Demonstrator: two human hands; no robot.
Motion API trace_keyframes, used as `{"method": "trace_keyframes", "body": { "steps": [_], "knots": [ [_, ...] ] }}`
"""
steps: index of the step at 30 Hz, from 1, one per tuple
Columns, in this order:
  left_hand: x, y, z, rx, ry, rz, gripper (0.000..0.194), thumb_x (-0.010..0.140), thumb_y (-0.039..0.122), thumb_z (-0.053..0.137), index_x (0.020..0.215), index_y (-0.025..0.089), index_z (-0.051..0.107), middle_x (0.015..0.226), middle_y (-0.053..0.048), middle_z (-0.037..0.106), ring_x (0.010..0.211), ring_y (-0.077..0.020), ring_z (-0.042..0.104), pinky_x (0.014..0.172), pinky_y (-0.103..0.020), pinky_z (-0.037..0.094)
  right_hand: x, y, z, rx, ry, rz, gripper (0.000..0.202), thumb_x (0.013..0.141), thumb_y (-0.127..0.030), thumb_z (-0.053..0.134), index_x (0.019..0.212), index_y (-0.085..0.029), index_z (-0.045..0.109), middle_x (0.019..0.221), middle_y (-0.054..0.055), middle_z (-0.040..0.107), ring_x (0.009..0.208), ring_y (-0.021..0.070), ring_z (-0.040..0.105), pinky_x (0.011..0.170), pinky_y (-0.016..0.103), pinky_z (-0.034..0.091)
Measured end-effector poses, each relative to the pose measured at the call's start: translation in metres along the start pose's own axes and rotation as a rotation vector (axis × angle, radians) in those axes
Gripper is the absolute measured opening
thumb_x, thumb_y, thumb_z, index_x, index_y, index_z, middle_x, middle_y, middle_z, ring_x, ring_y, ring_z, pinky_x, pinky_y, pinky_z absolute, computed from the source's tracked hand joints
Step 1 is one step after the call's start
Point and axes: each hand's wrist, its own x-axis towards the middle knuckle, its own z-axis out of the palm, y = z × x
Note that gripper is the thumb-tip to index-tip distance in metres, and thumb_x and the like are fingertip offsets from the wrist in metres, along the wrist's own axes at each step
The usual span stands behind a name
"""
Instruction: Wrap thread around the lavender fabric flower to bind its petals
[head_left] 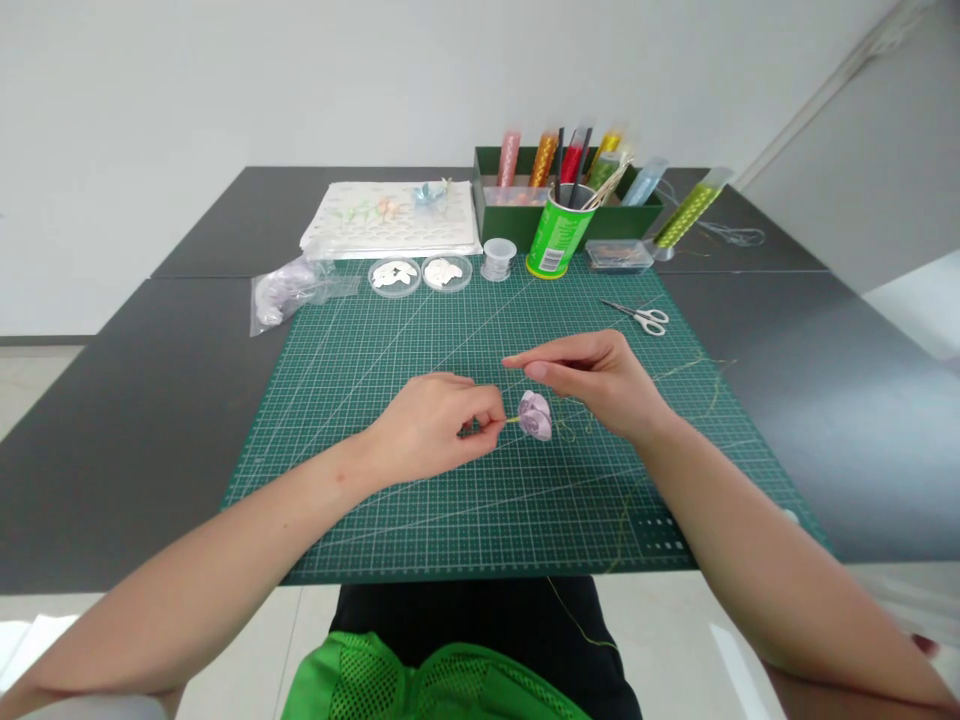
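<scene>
A pale lilac fabric-like flower with a thin green stem lies sideways over the green cutting mat. My left hand pinches the stem between thumb and forefinger, the bloom pointing right. Just above and to the right of the bloom hovers my right hand, its fingers stretched forward and the thumb below them, not touching the flower. No object shows between those fingers. Loose strands of thin yellow-green thread trail over the mat beneath and beside my right hand.
White-handled scissors lie at right. Behind stand a green can of sticks, a dark green box with coloured tubes, and a green-filled tube. Petal dishes, a clear tub, a plastic bag and a white pad sit back left.
</scene>
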Motion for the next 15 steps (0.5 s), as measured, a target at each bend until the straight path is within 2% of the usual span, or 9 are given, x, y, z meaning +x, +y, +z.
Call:
{"method": "trace_keyframes", "body": {
  "steps": [5,9,12,15],
  "knots": [
    [0.0,0.004,-0.002,-0.003,0.015,0.034,0.012,0.085,0.013,0.064,0.075,0.019,0.062,0.063,0.008,0.061,0.059,-0.0092,0.056,0.063,-0.023,0.041,0.004,0.005,0.002,-0.03,0.018,0.04,0.013,0.083,-0.025,0.077,0.091,-0.027,0.086,0.088,0.004,0.083,0.071,0.016,0.071,0.059,0.026,0.052],
    [-0.001,0.005,-0.002,-0.018,0.05,0.078,0.012,0.083,0.011,0.064,0.075,0.019,0.061,0.064,0.008,0.062,0.059,-0.0085,0.057,0.064,-0.023,0.041,0.006,0.014,0.0,-0.094,-0.014,0.061,0.014,0.082,-0.031,0.079,0.093,-0.025,0.086,0.093,0.005,0.083,0.078,0.019,0.073,0.066,0.028,0.054],
    [-0.001,0.005,-0.002,-0.002,0.115,0.109,0.012,0.085,0.012,0.062,0.076,0.019,0.059,0.064,0.008,0.062,0.058,-0.0084,0.057,0.064,-0.023,0.041,0.008,0.021,-0.002,-0.115,-0.093,0.12,0.021,0.081,-0.036,0.079,0.095,-0.023,0.086,0.088,0.006,0.083,0.072,0.0179,0.069,0.061,0.028,0.051],
    [-0.001,0.004,-0.004,0.066,0.215,0.11,0.014,0.089,0.015,0.06,0.077,0.02,0.058,0.064,0.008,0.063,0.057,-0.0087,0.057,0.064,-0.024,0.041,0.01,0.028,-0.004,-0.102,-0.231,0.173,0.025,0.081,-0.041,0.079,0.093,-0.021,0.086,0.08,0.005,0.079,0.067,0.0165,0.065,0.061,0.028,0.049]
  ]
}}
